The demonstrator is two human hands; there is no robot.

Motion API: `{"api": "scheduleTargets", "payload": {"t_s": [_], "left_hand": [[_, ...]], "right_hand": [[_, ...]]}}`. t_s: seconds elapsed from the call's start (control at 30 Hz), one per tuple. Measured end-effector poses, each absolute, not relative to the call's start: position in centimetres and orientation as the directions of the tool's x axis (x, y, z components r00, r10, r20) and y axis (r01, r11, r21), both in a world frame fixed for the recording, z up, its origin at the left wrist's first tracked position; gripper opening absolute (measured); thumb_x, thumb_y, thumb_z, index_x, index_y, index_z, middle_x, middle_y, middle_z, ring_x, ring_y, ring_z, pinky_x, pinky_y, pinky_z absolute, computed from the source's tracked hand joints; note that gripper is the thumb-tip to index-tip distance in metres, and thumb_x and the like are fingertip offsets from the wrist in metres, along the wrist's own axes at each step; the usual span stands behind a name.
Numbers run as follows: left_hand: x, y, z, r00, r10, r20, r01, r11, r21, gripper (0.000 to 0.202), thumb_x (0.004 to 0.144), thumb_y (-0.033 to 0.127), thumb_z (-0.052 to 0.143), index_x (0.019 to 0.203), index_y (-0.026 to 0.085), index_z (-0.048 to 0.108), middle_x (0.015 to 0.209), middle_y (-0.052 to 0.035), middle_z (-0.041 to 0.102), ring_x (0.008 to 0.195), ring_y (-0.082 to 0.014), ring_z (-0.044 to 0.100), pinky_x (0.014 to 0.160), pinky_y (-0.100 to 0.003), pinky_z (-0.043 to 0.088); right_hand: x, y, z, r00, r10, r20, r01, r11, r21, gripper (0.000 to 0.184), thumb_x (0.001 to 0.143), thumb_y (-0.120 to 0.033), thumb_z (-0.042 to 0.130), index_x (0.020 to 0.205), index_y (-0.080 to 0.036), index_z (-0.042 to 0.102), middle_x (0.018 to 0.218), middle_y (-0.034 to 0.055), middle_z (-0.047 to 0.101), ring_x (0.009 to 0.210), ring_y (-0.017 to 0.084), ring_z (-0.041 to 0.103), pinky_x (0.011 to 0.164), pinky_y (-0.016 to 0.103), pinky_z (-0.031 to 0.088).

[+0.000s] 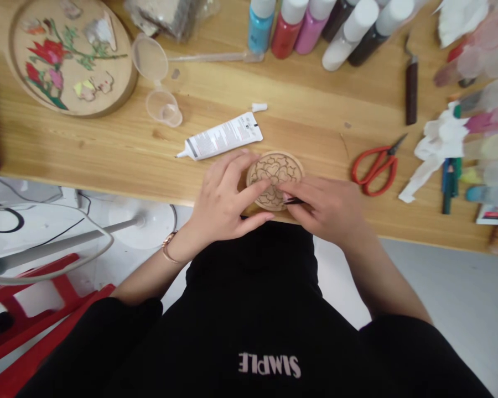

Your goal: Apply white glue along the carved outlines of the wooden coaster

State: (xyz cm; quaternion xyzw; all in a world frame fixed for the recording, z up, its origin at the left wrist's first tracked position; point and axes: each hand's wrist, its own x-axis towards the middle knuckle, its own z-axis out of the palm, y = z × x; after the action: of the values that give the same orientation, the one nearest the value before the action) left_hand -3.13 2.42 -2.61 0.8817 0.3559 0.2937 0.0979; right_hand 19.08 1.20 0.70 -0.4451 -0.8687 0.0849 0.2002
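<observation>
- Round wooden tray (114,69), upper left, bearing a coloured floral design.
- Lidded plastic cup (155,105), clear, lid open, beside the tray.
- Paint bottles (286,36), white-capped, grouped at the top.
- Red-handled scissors (389,152), right of centre.
- Dark-handled tool (411,91), bent metal tip.
- Crumpled white tissue (442,135), far right.

From my head the one camera looks forward and steeply down to my left hand (228,196) and right hand (332,210) at the near edge of the table (216,91), close enough for the table to span the view's width.
</observation>
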Motion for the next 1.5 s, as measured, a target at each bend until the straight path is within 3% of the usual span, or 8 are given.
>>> {"api": "scheduleTargets", "payload": {"t_s": [0.43,0.87,1.2,1.37,1.5], "left_hand": [[-3.2,2.4,-2.7,0.562,0.715,0.416,0.581,-0.699,0.416,0.047,0.087,0.061,0.057,0.118,0.026,0.060,0.137,-0.0137,0.050,0.130,-0.0334,0.047,0.105,-0.053,0.041],[-3.2,2.7,-2.8,0.549,0.705,0.450,0.537,-0.709,0.456,0.046,0.086,0.060,0.060,0.120,0.028,0.060,0.137,-0.0091,0.051,0.129,-0.0309,0.046,0.107,-0.052,0.042],[-3.3,2.7,-2.6,0.555,0.753,0.352,0.580,-0.654,0.485,0.049,0.085,0.069,0.055,0.116,0.031,0.060,0.139,-0.0054,0.053,0.131,-0.0306,0.047,0.109,-0.054,0.040],[-3.2,2.7,-2.7,0.547,0.730,0.409,0.547,-0.682,0.486,0.053,0.084,0.070,0.056,0.117,0.029,0.060,0.138,-0.0079,0.053,0.131,-0.0323,0.047,0.108,-0.054,0.041],[-3.2,2.6,-2.6,0.551,0.722,0.418,0.557,-0.692,0.459,0.051,0.084,0.067,0.058,0.117,0.028,0.060,0.137,-0.0094,0.054,0.131,-0.0322,0.047,0.107,-0.054,0.043]], "right_hand": [[19.3,1.4,0.4,-0.496,0.828,0.262,0.787,0.556,-0.266,0.027,0.087,-0.020,0.052,0.104,-0.018,0.073,0.080,0.0007,0.076,0.069,0.014,0.067,0.054,0.026,0.040],[19.2,1.5,0.9,-0.603,0.765,0.225,0.778,0.627,-0.048,0.028,0.091,-0.025,0.049,0.102,-0.017,0.073,0.065,0.0025,0.065,0.060,0.014,0.054,0.050,0.029,0.023],[19.6,2.1,1.1,-0.612,0.771,0.174,0.766,0.633,-0.114,0.026,0.090,-0.025,0.051,0.104,-0.018,0.073,0.069,0.0019,0.067,0.062,0.014,0.057,0.049,0.030,0.022],[19.7,2.4,0.6,-0.561,0.782,0.272,0.760,0.617,-0.206,0.020,0.089,-0.022,0.056,0.099,-0.020,0.073,0.075,-0.0005,0.073,0.064,0.013,0.062,0.051,0.026,0.033],[19.3,2.5,0.1,-0.533,0.803,0.265,0.772,0.590,-0.236,0.018,0.089,-0.021,0.057,0.097,-0.022,0.073,0.078,-0.0017,0.075,0.067,0.014,0.066,0.053,0.026,0.036]]}}
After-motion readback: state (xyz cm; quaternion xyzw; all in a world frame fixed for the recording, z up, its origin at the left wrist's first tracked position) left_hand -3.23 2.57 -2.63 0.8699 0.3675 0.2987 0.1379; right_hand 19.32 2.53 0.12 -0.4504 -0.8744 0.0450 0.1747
